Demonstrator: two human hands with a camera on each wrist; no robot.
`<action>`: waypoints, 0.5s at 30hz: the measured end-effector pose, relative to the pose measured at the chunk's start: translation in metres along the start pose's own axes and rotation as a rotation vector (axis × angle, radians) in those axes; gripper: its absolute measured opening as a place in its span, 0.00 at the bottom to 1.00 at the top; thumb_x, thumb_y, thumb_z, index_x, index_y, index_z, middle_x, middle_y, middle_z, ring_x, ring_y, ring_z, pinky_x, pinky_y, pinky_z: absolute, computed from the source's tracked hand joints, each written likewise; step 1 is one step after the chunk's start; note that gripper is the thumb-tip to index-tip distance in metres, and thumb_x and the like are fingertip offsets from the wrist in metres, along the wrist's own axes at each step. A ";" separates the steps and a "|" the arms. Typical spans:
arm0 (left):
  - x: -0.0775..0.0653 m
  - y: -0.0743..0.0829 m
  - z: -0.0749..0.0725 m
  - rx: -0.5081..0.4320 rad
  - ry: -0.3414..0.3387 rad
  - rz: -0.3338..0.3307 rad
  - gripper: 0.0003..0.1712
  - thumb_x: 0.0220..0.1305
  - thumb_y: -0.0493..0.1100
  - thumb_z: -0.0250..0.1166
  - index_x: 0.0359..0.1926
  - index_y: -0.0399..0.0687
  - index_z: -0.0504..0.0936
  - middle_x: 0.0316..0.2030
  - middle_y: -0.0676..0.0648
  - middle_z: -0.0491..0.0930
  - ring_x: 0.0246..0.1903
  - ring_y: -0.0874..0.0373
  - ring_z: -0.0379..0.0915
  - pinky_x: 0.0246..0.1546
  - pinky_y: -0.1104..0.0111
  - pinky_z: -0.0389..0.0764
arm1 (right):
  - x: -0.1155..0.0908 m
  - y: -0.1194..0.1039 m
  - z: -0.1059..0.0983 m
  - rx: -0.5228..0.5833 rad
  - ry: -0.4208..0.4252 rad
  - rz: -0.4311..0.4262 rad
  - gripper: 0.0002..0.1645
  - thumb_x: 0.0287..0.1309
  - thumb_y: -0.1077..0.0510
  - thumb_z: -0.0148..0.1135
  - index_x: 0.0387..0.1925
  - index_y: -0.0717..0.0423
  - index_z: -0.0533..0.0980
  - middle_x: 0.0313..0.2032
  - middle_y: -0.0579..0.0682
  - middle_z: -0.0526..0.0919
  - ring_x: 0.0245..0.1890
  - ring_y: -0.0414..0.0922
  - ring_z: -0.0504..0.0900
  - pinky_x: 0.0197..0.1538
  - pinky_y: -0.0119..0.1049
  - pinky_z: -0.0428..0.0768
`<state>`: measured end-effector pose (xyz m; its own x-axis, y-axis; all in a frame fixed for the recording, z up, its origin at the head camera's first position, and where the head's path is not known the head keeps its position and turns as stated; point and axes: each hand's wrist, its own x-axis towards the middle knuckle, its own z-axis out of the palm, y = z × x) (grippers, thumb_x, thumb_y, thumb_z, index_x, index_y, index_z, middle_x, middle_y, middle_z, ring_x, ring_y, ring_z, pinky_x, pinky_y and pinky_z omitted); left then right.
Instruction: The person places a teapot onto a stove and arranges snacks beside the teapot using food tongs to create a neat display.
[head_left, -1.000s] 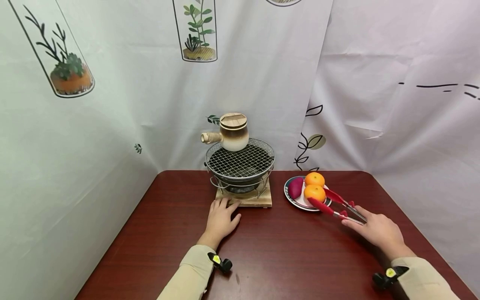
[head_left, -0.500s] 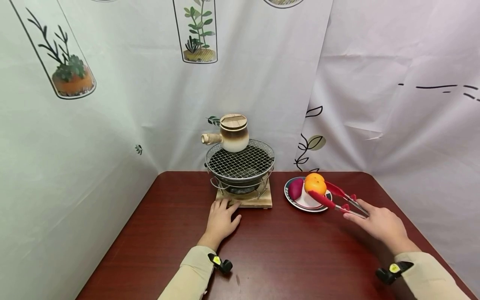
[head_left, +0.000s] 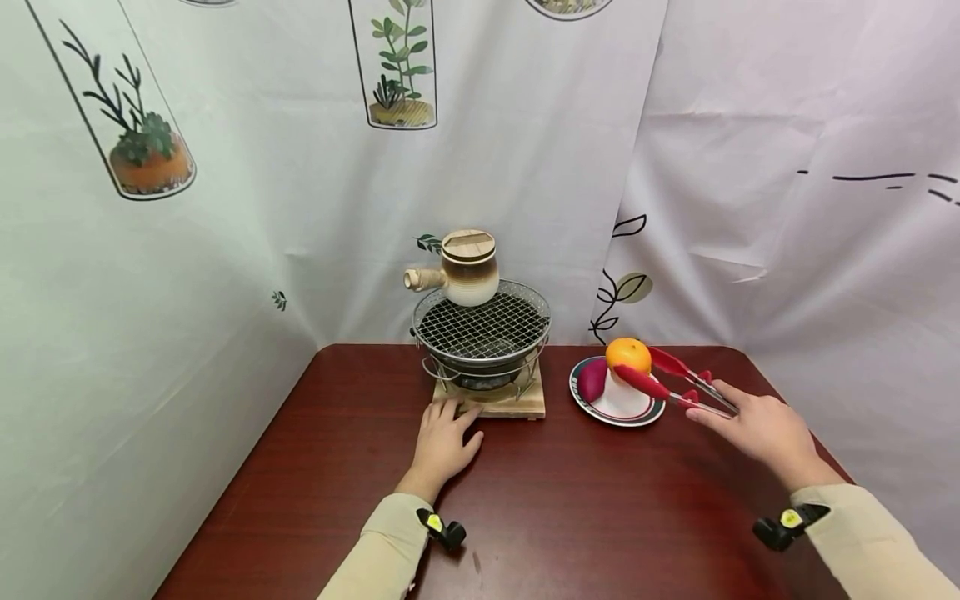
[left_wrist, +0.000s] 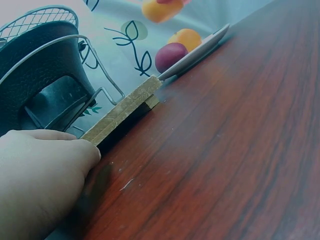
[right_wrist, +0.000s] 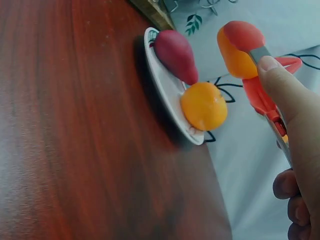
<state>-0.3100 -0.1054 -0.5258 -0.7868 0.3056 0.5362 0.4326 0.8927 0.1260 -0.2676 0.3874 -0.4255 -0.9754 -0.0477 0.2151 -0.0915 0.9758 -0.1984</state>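
My right hand [head_left: 768,433] grips a pair of red-tipped metal tongs [head_left: 641,383]. Between the tips an orange [right_wrist: 235,55] is held up above the plate [head_left: 622,417]. A second orange [right_wrist: 204,106] lies on that plate beside a purple-red, tapered thing like a sweet potato [head_left: 592,380]; in the head view the lifted orange hides it. My left hand [head_left: 441,450] rests with loosely bent fingers at the front edge of the wooden board [head_left: 510,407]. On the board stands a round grill [head_left: 483,329] with a wire mesh top.
A clay pot [head_left: 470,279] with a wooden lid and side handle sits at the back of the grill mesh. Printed white cloth [head_left: 525,150] hangs behind and on both sides of the dark red table [head_left: 570,517].
The orange in the tongs has risen from the front of the plate and moved slightly back. My right hand has lifted with it. My left hand has stayed at the board.
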 end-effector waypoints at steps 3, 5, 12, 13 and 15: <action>0.000 0.000 0.001 0.003 -0.010 -0.005 0.24 0.62 0.54 0.68 0.60 0.59 0.84 0.59 0.41 0.75 0.60 0.42 0.66 0.64 0.45 0.64 | 0.004 -0.003 -0.004 0.001 0.005 -0.011 0.58 0.55 0.19 0.56 0.68 0.60 0.69 0.49 0.74 0.80 0.42 0.67 0.80 0.37 0.64 0.76; 0.000 -0.001 0.001 0.005 -0.014 -0.006 0.25 0.63 0.54 0.68 0.60 0.59 0.84 0.59 0.41 0.75 0.60 0.42 0.66 0.64 0.45 0.64 | 0.006 -0.004 -0.007 0.000 0.010 -0.015 0.58 0.55 0.19 0.55 0.69 0.60 0.69 0.49 0.73 0.80 0.42 0.67 0.79 0.37 0.63 0.76; 0.001 -0.001 0.001 -0.002 -0.014 -0.006 0.25 0.63 0.54 0.68 0.61 0.59 0.83 0.59 0.41 0.75 0.60 0.41 0.66 0.64 0.44 0.64 | 0.013 -0.013 -0.018 0.011 0.001 0.010 0.60 0.55 0.18 0.53 0.71 0.60 0.66 0.55 0.74 0.76 0.47 0.70 0.76 0.41 0.66 0.75; 0.002 -0.001 0.001 0.000 -0.017 -0.008 0.25 0.63 0.54 0.68 0.61 0.59 0.83 0.59 0.41 0.75 0.60 0.41 0.66 0.64 0.44 0.64 | 0.014 -0.014 -0.020 0.013 -0.004 0.015 0.60 0.55 0.18 0.53 0.72 0.60 0.66 0.56 0.75 0.75 0.48 0.70 0.76 0.42 0.67 0.75; 0.001 -0.001 0.002 0.000 -0.021 -0.011 0.25 0.63 0.54 0.68 0.61 0.59 0.83 0.59 0.41 0.75 0.60 0.41 0.66 0.64 0.44 0.64 | 0.015 -0.017 -0.023 0.014 -0.009 0.020 0.61 0.56 0.18 0.52 0.72 0.61 0.65 0.58 0.75 0.74 0.49 0.71 0.75 0.44 0.68 0.74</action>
<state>-0.3122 -0.1052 -0.5265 -0.8006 0.3031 0.5169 0.4243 0.8959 0.1319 -0.2765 0.3752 -0.3966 -0.9788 -0.0305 0.2026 -0.0751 0.9735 -0.2162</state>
